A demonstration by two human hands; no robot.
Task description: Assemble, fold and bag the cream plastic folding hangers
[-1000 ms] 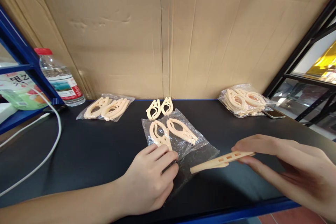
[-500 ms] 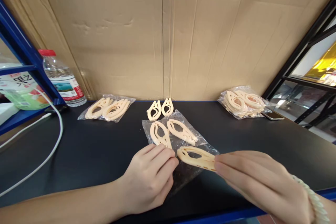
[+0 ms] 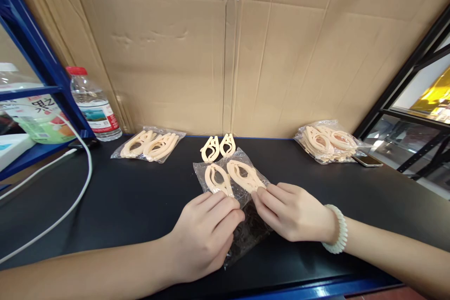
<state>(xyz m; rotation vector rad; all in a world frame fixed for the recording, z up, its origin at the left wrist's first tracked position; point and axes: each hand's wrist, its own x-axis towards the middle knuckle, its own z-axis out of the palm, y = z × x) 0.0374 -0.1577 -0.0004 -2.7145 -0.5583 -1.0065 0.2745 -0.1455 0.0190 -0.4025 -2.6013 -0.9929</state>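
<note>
A clear plastic bag [image 3: 253,230] lies on the black tabletop in front of me with cream folding hangers in it. My left hand [image 3: 207,234] pinches the near left part of the bag, by the lower end of the left folded hanger [image 3: 211,179]. My right hand [image 3: 293,213], with a pale coiled band at the wrist, has its fingers closed on the lower end of the right folded hanger [image 3: 241,176]. Whether film lies between those fingertips and the hanger I cannot tell. Just behind the bag are two more folded hangers [image 3: 210,149] side by side.
A bagged pair of hangers [image 3: 149,144] lies back left, near a water bottle [image 3: 96,112] and a white cable [image 3: 84,183]. Back right sit a pile of bagged hangers [image 3: 326,143] and a phone [image 3: 368,161]. Cardboard [image 3: 168,65] walls the rear; shelf frames flank both sides.
My right hand has moved left and away from me, bringing its folded hanger from the bag's right side onto the right hanger. My left hand stays at the bag. The view has shifted slightly.
</note>
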